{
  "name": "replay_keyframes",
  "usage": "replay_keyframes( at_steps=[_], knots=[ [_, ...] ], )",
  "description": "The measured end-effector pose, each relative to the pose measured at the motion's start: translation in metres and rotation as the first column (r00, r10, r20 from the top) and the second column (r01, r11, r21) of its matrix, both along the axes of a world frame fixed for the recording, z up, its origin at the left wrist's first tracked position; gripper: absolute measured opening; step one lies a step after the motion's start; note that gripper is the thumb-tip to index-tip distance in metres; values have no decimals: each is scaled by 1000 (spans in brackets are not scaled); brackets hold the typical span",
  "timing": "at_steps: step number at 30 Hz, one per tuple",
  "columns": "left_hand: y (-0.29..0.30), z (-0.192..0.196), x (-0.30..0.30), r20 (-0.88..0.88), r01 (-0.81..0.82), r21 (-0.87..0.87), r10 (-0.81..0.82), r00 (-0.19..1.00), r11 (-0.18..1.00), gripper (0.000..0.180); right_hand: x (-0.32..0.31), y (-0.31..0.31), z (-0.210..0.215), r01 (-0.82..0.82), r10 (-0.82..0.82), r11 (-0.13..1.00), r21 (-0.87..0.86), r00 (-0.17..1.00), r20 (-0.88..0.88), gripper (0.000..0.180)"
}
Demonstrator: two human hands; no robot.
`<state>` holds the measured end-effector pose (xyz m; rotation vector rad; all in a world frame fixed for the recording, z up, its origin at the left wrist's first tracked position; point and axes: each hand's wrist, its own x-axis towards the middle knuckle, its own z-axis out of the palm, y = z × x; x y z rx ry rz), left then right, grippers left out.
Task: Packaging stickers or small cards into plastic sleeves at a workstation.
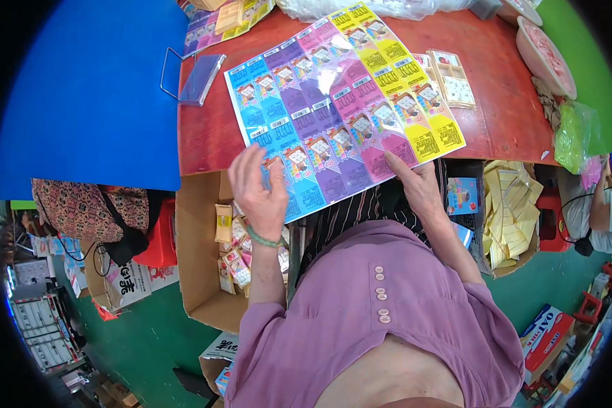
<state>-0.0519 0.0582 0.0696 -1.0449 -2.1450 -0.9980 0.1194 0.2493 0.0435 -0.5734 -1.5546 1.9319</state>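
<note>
A large glossy printed sheet (342, 115), with blue, purple, pink and yellow columns of repeated small pictures, lies tilted in front of me, its near edge over the table's front edge. My right hand (418, 185) pinches its near right edge, thumb on top and the other fingers hidden beneath. At the near left corner is my left hand (257, 194), a green beaded bracelet on the wrist. Its fingers stretch out past the sheet's left side and its thumb overlaps the blue column. Bright glare whitens part of the sheet.
On the red table (204, 143) stand a clear plastic holder (202, 79), a small tray of white pieces (455, 85) and a pink basin (545, 58). Below are a carton of small packets (204, 272) and a box of folded yellow card (508, 211). Another person's arm shows far right.
</note>
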Motion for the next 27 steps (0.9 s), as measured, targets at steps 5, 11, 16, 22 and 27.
replay_keyframes(
  at_steps=[5,11,16,22,27],
  knots=[
    [-13,-18,-8,167,-95,-24,98,981,995,48,3,1,-7,12,-13,999,-44,1000,-20,25],
    [-16,-40,-17,244,-82,58,66,968,995,60,13,8,-25,9,-12,999,54,998,56,23],
    [-10,-65,-8,187,-5,-39,12,982,999,70,18,31,-44,3,-9,998,56,995,103,25],
    [-2,-55,-41,177,92,27,-95,980,995,83,35,78,-83,30,-11,984,-177,994,108,31],
    [18,-28,-75,137,84,122,-101,985,989,81,42,90,-109,45,-30,953,-300,998,56,25]
  ],
)
